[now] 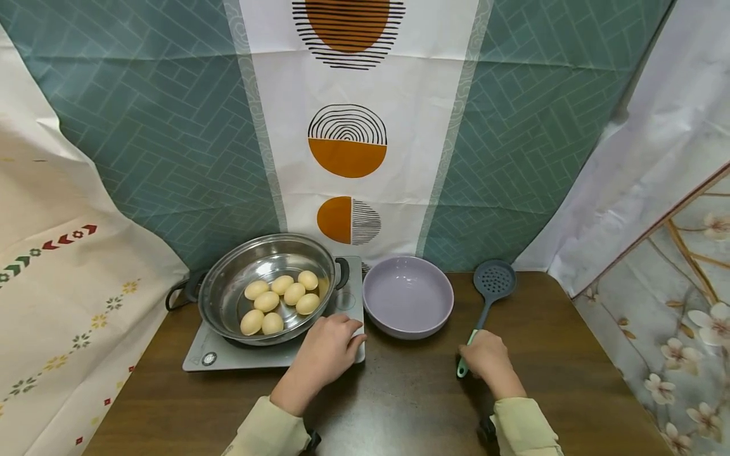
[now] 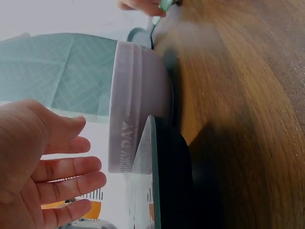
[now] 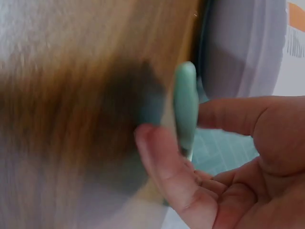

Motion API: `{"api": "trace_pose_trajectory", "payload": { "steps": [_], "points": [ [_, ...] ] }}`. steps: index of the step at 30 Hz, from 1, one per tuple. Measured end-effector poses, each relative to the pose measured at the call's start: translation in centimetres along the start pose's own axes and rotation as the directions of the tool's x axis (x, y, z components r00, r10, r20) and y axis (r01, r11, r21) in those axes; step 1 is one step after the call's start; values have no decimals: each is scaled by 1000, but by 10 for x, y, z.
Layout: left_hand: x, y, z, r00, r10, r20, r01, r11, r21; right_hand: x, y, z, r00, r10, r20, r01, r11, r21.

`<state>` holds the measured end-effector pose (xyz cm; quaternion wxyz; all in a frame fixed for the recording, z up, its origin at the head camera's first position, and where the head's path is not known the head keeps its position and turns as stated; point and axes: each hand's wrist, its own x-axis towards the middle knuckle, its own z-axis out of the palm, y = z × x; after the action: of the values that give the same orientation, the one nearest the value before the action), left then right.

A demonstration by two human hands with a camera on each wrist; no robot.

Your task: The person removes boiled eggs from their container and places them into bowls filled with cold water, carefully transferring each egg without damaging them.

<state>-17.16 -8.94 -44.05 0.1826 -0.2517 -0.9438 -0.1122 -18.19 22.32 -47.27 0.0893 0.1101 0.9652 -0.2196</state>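
My right hand point(image 1: 487, 356) pinches the green handle point(image 3: 186, 102) of a grey skimmer between thumb and fingers. The skimmer's perforated head point(image 1: 495, 280) points away, towards the back of the table. Over the front right corner of a flat induction cooktop point(image 1: 256, 362) hovers my left hand point(image 1: 327, 348), its fingers loosely bent and holding nothing. On the cooktop stands a steel pan point(image 1: 228, 285) with dark side handles, and several pale eggs point(image 1: 266, 301) lie inside it. A lilac bowl point(image 1: 407, 294) stands between the cooktop and the skimmer; its inside looks bare.
A wooden table point(image 1: 399, 392) carries everything. Patterned cloth point(image 1: 171, 126) hangs behind it, with more cloth at both sides. A black cord point(image 1: 173, 294) shows at the pan's left. The bowl's side point(image 2: 138, 95) sits close to the cooktop's edge.
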Motion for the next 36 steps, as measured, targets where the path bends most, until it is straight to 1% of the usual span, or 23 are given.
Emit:
{"api": "trace_pose_trajectory", "payload": {
  "steps": [2,5,8,12,15,18,23,28,31,36],
  "points": [
    [-1,0,0,1000,1,-3,-1,1000,2,-3,3,-5,1000,-7,3,7,1000,1],
    [-1,1,0,1000,7,-3,-7,1000,7,-5,9,-12,1000,10,21,-10,1000,12],
    [-1,2,0,1000,11,8,-11,1000,9,-7,16,-18,998,45,45,-46,998,37],
    [-1,3,-1,1000,-2,27,2,1000,-8,-9,27,-28,995,73,75,-77,995,62],
    [-1,4,-3,999,-12,29,12,1000,-18,-9,34,-33,993,93,72,-97,993,60],
    [-1,4,-6,1000,-10,18,11,1000,-27,-9,40,-38,994,109,30,-111,993,51],
    [1,5,-12,1000,-10,1,10,999,-51,-13,51,-48,990,111,-84,-109,994,26],
    [3,3,-19,1000,-24,18,25,997,-72,-24,61,-64,984,90,-155,-87,996,30],
    [3,1,-26,999,-37,26,39,996,-81,-31,61,-74,980,70,-184,-64,997,43],
    [4,-5,-38,997,-70,18,71,991,-111,-42,51,-90,973,32,-230,-20,998,54]
  ]
}}
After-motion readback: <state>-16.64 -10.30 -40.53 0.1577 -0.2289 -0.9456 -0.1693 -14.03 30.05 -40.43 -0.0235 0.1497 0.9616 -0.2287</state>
